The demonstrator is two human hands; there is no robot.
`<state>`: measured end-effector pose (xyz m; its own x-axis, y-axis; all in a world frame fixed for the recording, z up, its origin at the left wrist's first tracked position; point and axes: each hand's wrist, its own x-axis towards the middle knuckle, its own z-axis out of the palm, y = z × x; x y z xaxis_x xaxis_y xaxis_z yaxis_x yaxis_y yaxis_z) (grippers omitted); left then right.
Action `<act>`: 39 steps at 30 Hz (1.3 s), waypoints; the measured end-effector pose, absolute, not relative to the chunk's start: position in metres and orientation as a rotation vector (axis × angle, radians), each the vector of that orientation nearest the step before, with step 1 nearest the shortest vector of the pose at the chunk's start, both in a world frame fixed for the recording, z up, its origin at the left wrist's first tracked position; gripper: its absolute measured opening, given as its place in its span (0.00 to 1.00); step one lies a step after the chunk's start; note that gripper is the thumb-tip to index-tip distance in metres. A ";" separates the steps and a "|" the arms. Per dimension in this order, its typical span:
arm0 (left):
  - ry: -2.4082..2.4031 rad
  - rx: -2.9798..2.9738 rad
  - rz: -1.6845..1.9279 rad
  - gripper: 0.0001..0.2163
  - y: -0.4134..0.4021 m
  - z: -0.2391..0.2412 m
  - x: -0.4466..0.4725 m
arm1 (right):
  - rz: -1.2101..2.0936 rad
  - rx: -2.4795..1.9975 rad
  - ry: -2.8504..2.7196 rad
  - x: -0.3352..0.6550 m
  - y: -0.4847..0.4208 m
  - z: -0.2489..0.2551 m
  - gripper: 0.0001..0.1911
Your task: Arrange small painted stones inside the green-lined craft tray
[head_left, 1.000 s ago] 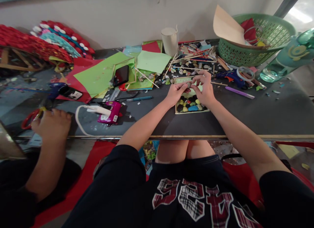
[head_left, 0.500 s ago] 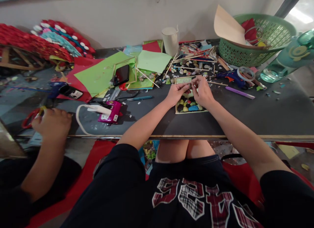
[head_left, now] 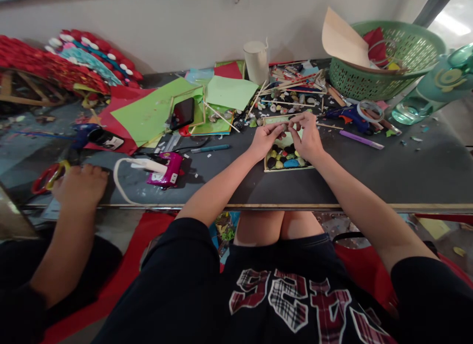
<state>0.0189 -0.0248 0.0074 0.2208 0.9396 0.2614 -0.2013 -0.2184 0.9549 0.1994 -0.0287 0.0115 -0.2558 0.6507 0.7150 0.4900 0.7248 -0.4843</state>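
My left hand (head_left: 264, 138) and my right hand (head_left: 306, 136) meet over a small stick-framed tray (head_left: 284, 161) filled with several painted pebbles, black, yellow, blue and red. The fingertips of both hands pinch a small grey pebble (head_left: 284, 128) between them, just above the tray's far half. Loose pebbles and wooden sticks (head_left: 284, 103) lie right behind the hands. The tray's far end is hidden by my fingers.
Green and red paper sheets (head_left: 155, 112), a phone (head_left: 182, 113), a pink device with a white cable (head_left: 166, 170), a pen (head_left: 210, 149), a blue glue gun (head_left: 349, 115), a green basket (head_left: 388, 63) and a teal bottle (head_left: 436, 85) crowd the dark table. Another person's hand (head_left: 79, 186) rests at the left edge beside red scissors (head_left: 46, 176).
My two hands stay over the tray with small finger shifts on the pebble. The other person's hand at the left slid slightly right and toward the table edge.
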 end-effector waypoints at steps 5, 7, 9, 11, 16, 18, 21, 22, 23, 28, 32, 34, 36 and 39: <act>0.746 1.350 1.282 0.29 -0.024 0.008 0.020 | 0.235 -0.957 -1.905 0.202 -0.032 0.020 0.25; 0.754 1.373 1.274 0.29 -0.024 0.006 0.019 | 0.268 -0.961 -1.916 0.203 -0.032 0.020 0.27; 0.759 1.398 1.264 0.29 -0.024 0.005 0.019 | 0.291 -0.944 -1.936 0.205 -0.030 0.018 0.28; 0.762 1.420 1.251 0.28 -0.025 0.004 0.018 | 0.280 -0.921 -1.966 0.206 -0.029 0.015 0.26; 0.790 1.470 1.227 0.29 -0.027 0.006 0.018 | 0.163 -0.831 -2.059 0.205 -0.027 0.013 0.19; 0.801 1.473 1.227 0.30 -0.027 0.007 0.018 | 0.122 -0.850 -2.087 0.203 -0.028 0.014 0.17; 0.807 1.483 1.248 0.31 -0.027 0.008 0.019 | 0.054 -0.905 -2.087 0.201 -0.028 0.015 0.14; 0.809 1.490 1.259 0.31 -0.027 0.007 0.019 | 0.031 -0.906 -2.081 0.201 -0.028 0.014 0.12; 0.810 1.495 1.270 0.31 -0.027 0.007 0.020 | 0.009 -0.899 -2.077 0.201 -0.028 0.013 0.11; 0.826 1.474 1.313 0.31 -0.024 0.004 0.021 | -0.042 -0.877 -2.070 0.202 -0.027 0.010 0.10; 0.821 1.466 1.349 0.30 -0.020 0.005 0.015 | 0.042 -0.865 -2.012 0.203 -0.029 0.011 0.14; 0.803 1.485 1.328 0.29 -0.019 0.005 0.013 | 0.104 -0.868 -1.977 0.204 -0.030 0.015 0.17; 0.798 1.507 1.312 0.29 -0.018 0.004 0.013 | 0.162 -0.905 -1.962 0.205 -0.031 0.018 0.21; 0.797 1.523 1.317 0.28 -0.018 0.002 0.013 | 0.196 -0.988 -1.958 0.205 -0.033 0.024 0.27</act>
